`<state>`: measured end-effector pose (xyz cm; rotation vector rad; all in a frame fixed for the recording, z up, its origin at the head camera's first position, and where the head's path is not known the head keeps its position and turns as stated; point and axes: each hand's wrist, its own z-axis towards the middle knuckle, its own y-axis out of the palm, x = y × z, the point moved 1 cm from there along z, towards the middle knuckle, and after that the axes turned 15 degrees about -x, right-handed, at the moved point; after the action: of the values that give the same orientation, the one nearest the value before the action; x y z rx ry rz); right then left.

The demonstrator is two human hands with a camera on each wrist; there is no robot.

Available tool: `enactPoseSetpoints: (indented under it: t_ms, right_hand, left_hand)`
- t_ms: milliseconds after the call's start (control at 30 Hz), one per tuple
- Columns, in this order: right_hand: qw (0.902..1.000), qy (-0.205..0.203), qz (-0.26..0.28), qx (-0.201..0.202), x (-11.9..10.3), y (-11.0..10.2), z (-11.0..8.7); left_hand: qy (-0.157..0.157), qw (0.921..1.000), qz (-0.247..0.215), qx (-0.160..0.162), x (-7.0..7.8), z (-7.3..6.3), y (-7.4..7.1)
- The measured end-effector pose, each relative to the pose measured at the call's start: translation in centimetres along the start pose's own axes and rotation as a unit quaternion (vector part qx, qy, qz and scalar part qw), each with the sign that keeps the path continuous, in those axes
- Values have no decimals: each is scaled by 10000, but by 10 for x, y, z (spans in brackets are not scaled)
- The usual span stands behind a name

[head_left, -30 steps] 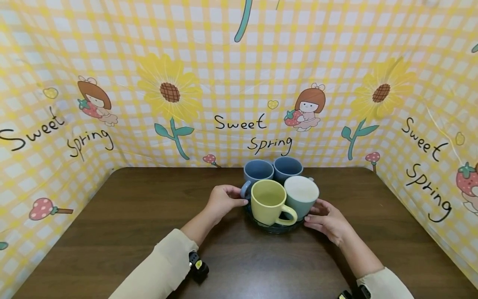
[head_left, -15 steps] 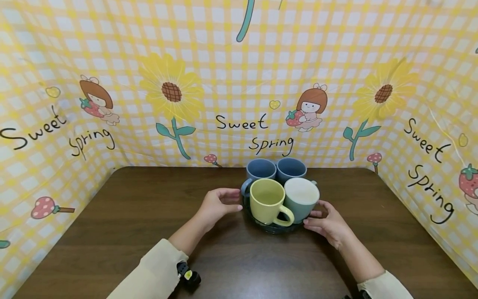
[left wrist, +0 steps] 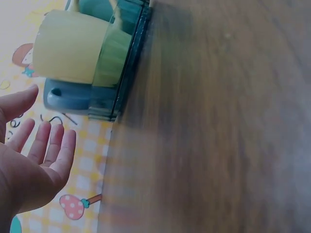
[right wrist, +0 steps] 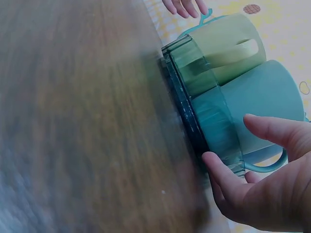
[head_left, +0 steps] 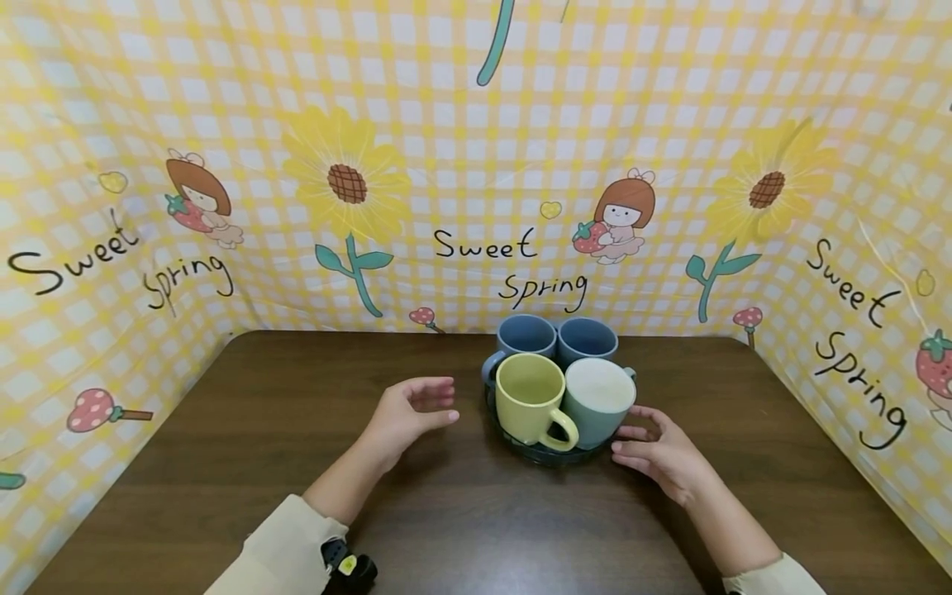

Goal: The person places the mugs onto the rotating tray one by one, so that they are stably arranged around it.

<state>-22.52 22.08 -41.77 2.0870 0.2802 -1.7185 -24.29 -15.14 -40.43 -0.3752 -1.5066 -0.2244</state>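
A dark green see-through tray [head_left: 546, 455] with a raised wall stands on the table and bears several mugs. The yellow mug [head_left: 521, 417] is at the front left, its handle toward the front right. Beside it stands a green mug [head_left: 595, 417], pale inside. A left blue mug [head_left: 525, 335] and a right blue mug [head_left: 588, 337] are behind, partly hidden. My left hand [head_left: 405, 417] is held apart from the tray on the left, fingers loosely bent, holding nothing. My right hand [head_left: 665, 454] is at the tray's right side, thumb and fingers spread; whether fingertips touch the wall I cannot tell.
The brown wooden table [head_left: 476, 529] extends to both sides and in front of the tray. A checked yellow cloth [head_left: 476, 165] hangs close behind the back mugs and along both sides.
My left hand has come off the tray's left side and moved left toward me. My right hand has shifted slightly rightward. The mugs and tray stay together, with little change.
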Motion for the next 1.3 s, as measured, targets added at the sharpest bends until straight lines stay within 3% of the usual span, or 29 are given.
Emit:
enactPoseSetpoints:
  t_ms: [367,767,1067,1300]
  right_hand:
    - [9996,-88,-257,-119,-5,-8,-7]
    - [9951,-453,-866,-175,-6,-15,-12]
    - [9817,-826,-1691,-282,-7,-23,-18]
    - [9686,-1036,-2245,-248,-7,-34,-18]
  left_hand:
    - [48,10000,19,4,2,-17,-13]
    - [187,9998,98,39,4,-40,-33]
    - [299,9987,395,104,6,-59,-52]
    - [711,9961,487,186,7,-73,-71]
